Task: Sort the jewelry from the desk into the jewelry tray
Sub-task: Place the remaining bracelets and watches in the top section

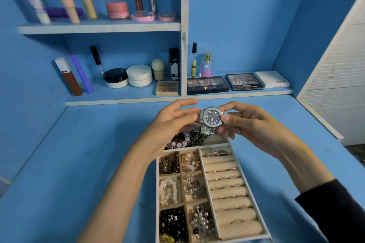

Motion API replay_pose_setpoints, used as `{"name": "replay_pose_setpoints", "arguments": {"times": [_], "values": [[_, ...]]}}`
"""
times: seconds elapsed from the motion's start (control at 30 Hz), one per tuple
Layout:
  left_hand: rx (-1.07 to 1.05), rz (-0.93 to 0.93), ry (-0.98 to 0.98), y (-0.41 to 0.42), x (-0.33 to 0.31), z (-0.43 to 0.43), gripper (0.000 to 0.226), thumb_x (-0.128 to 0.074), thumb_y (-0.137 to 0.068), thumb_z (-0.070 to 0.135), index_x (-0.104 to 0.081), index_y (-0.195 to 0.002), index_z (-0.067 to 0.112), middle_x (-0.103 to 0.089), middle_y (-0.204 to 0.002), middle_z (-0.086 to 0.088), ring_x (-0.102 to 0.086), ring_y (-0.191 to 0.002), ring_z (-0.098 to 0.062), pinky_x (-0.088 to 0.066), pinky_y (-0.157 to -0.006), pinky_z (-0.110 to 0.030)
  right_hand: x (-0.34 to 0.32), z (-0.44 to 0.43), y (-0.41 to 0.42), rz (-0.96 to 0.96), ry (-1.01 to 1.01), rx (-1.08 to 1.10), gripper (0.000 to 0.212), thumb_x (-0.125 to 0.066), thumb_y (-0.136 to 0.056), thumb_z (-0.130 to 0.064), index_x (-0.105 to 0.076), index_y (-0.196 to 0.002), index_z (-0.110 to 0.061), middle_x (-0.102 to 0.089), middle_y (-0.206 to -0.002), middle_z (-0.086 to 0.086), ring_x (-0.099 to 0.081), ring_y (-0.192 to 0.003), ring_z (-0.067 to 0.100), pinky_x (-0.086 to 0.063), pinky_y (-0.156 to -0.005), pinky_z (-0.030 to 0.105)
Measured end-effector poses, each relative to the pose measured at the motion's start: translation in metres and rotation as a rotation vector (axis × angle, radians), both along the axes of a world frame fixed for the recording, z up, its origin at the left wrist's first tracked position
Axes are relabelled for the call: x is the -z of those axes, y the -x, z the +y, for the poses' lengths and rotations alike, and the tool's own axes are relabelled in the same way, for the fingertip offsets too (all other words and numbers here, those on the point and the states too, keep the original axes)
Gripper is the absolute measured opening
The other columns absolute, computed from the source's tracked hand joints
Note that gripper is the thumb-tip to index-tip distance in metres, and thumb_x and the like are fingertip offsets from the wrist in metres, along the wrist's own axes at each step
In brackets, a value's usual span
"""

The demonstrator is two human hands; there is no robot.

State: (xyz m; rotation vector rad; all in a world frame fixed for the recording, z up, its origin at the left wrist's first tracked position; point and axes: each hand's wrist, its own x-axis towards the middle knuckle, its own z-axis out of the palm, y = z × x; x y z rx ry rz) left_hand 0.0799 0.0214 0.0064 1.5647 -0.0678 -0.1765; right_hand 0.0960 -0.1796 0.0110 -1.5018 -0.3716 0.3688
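"On the left side of the desk point(69, 163), what is the left hand point(173, 122) doing?"

"It's raised above the far end of the jewelry tray point(157, 183). Its fingertips pinch the left edge of the watch point(212, 117), forefinger lifted clear. My guess is it steadies the case so the dial faces up for a look."

"And under it?"

"The tray's small compartments point(183, 188), each with beaded bracelets or chains. Beyond them is a long far compartment point(217, 140) where more beads and a dark chain are heaped. The watch hangs in the air over that one. Its metal band droops toward it but, as far as I can tell, doesn't rest there."

"So that's where it's headed?"

"Likely. It looks like the only slot long enough. The ring rolls point(227, 183) to the right are for rings, and several are already slotted in."

"Right hand point(246, 124)?"

"Thumb and fingers clamp the right edge of the case. I'd say two hands because the loose band would swing. Lowering it calls for folding the band under so it doesn't snag the beads."
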Motion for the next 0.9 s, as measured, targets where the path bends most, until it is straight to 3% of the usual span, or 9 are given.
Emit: {"name": "replay_pose_setpoints", "arguments": {"times": [0.13, 0.2, 0.3, 0.47, 0.6, 0.67, 0.73, 0.83, 0.9], "values": [[0.199, 0.123, 0.293, 0.002, -0.009, 0.0, 0.037, -0.055, -0.079, 0.01, -0.06, -0.115, 0.014, -0.067, -0.106, -0.011, -0.064, -0.094, -0.02, -0.051, -0.09, -0.036, -0.013, -0.002, -0.002, 0.029, -0.043, -0.055, 0.021, -0.056, -0.079, -0.011, -0.059, -0.098, -0.003, -0.062, -0.068, 0.015, -0.055, -0.057, 0.019, -0.046, -0.052, 0.021], [0.188, 0.098, 0.265, 0.001, -0.01, 0.0, 0.035, -0.057, -0.077, 0.006, -0.062, -0.111, 0.011, -0.069, -0.103, -0.01, -0.066, -0.09, -0.018, -0.054, -0.084, -0.03, -0.015, -0.006, -0.003, 0.047, -0.041, -0.059, 0.021, -0.056, -0.079, -0.012, -0.06, -0.098, -0.004, -0.062, -0.07, 0.016, -0.056, -0.059, 0.019, -0.047, -0.053, 0.021], [0.093, 0.057, 0.086, 0.0, -0.011, 0.002, 0.025, -0.059, -0.081, -0.002, -0.065, -0.102, 0.009, -0.07, -0.1, -0.01, -0.067, -0.084, -0.012, -0.055, -0.077, -0.024, -0.011, -0.01, -0.005, 0.074, 0.015, -0.033, 0.023, -0.056, -0.079, -0.014, -0.061, -0.099, -0.003, -0.063, -0.073, 0.019, -0.057, -0.061, 0.019, -0.047, -0.055, 0.021], [-0.085, 0.011, -0.343, 0.001, -0.008, -0.005, 0.014, -0.069, -0.079, 0.008, -0.07, -0.084, 0.021, -0.071, -0.086, -0.008, -0.062, -0.072, -0.017, -0.05, -0.083, -0.049, 0.001, -0.008, -0.002, 0.068, 0.15, 0.035, 0.019, -0.056, -0.088, -0.005, -0.057, -0.107, -0.003, -0.067, -0.077, 0.021, -0.061, -0.064, 0.021, -0.049, -0.057, 0.023], [-0.122, -0.078, -0.587, 0.003, -0.008, -0.01, 0.009, -0.07, -0.077, 0.014, -0.07, -0.083, 0.021, -0.065, -0.07, 0.008, -0.06, -0.063, -0.006, -0.052, -0.061, -0.019, 0.002, -0.003, -0.001, 0.017, 0.353, 0.098, 0.007, -0.058, -0.089, -0.005, -0.062, -0.092, 0.001, -0.07, -0.078, 0.019, -0.061, -0.064, 0.02, -0.047, -0.055, 0.022], [-0.087, -0.1, -0.699, 0.004, -0.007, -0.013, 0.01, -0.068, -0.078, 0.014, -0.07, -0.087, 0.018, -0.064, -0.067, 0.007, -0.057, -0.054, -0.007, -0.051, -0.054, -0.02, 0.002, -0.002, -0.001, -0.01, 0.469, 0.128, 0.005, -0.059, -0.088, -0.007, -0.064, -0.088, -0.004, -0.068, -0.069, 0.008, -0.056, -0.06, 0.013, -0.041, -0.053, 0.02], [-0.074, -0.137, -0.821, 0.004, -0.006, -0.016, 0.013, -0.065, -0.079, 0.012, -0.071, -0.09, 0.018, -0.064, -0.068, 0.007, -0.054, -0.053, -0.006, -0.053, -0.065, -0.026, 0.005, 0.0, -0.003, -0.066, 0.612, 0.166, 0.005, -0.061, -0.088, -0.014, -0.066, -0.086, -0.013, -0.062, -0.068, -0.003, -0.05, -0.062, 0.008, -0.035, -0.055, 0.018], [-0.089, -0.168, -0.961, 0.003, -0.004, -0.02, 0.015, -0.062, -0.08, 0.011, -0.071, -0.088, 0.02, -0.067, -0.079, 0.006, -0.056, -0.063, -0.008, -0.051, -0.07, -0.028, 0.012, 0.003, -0.005, -0.136, 0.722, 0.193, 0.008, -0.062, -0.088, -0.021, -0.067, -0.082, -0.021, -0.061, -0.079, -0.001, -0.051, -0.073, 0.014, -0.037, -0.063, 0.024], [-0.083, -0.176, -1.037, 0.004, -0.003, -0.023, 0.016, -0.06, -0.079, 0.012, -0.071, -0.088, 0.021, -0.068, -0.087, 0.007, -0.059, -0.075, -0.011, -0.046, -0.069, -0.026, 0.016, 0.004, -0.006, -0.2, 0.781, 0.186, 0.012, -0.061, -0.088, -0.02, -0.066, -0.077, -0.021, -0.063, -0.082, 0.004, -0.051, -0.071, 0.016, -0.037, -0.06, 0.023]]}}
